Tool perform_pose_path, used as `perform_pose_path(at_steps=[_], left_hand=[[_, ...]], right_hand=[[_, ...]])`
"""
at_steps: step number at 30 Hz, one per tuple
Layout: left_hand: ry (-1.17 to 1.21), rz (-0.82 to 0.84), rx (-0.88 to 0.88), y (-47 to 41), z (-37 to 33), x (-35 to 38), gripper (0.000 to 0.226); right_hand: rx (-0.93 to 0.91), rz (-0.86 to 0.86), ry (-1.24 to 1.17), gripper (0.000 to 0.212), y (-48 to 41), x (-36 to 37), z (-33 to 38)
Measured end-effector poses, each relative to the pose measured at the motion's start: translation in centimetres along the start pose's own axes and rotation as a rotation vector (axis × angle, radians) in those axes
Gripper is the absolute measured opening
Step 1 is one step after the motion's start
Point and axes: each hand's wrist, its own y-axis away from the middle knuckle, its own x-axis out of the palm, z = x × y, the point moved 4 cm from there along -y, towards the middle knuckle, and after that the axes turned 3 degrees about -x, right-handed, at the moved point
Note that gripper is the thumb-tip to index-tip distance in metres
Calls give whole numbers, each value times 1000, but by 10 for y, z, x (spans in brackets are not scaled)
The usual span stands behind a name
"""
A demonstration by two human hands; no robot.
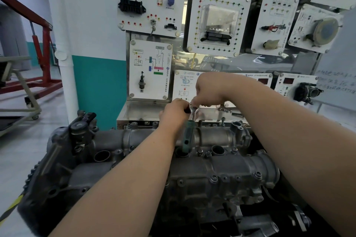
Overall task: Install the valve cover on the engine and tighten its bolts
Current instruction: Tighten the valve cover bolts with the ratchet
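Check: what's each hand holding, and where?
Left hand grips the green-handled tool near its upper end, handle free. Right hand pinches a small metal part there; blurred.

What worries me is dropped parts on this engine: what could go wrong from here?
1. The left hand holds the green-handled tool while the right hand pinches at its metal head, above the valve cover. Anything small that slips there could fall into an open plug well.
2. Loose bolts lie on the metal shelf behind the cover, close to the working hands. A careless sweep might knock them off.
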Motion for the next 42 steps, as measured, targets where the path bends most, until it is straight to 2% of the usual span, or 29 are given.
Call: perform_pose_path(at_steps=[2,5,6,8,11,14,21,26,28,32,35,39,42], left_hand=[[-2,12,-19,-1,0,2,15],[-32,-3,-95,-1,1,-1,13],[-40,-3,-76,0,0,-2,12],[-30,-11,4,4,-4,-3,26],[3,-64,37,11,-7,-2,35],[59,-60,36,12,-7,0,46],[-7,-61,47,12,-6,0,31],[-67,-46,41,9,-7,-2,7],[-50,-37,25,6,-5,-1,10],[-7,-24,69,12,-7,0,38],[0,-38,52,14,-7,0,41],[-37,-57,40,14,-11,-2,24],[-17,-47,2,10,-9,-5,12]], right_hand=[[19,-2,5,53,1,-3,3],[80,132,-78,63,3,12,9],[91,157,-93,60,3,15,8],[120,225,-143,46,6,14,3],[109,294,-139,31,7,11,-1],[34,185,54,26,4,4,-1],[-38,76,176,22,-4,14,2],[70,128,-2,51,1,19,2],[71,120,19,54,1,19,5],[-33,113,53,31,3,13,1],[-56,87,-32,29,4,14,-5],[62,126,-164,46,5,22,-10],[115,141,-237,43,3,29,-3]])
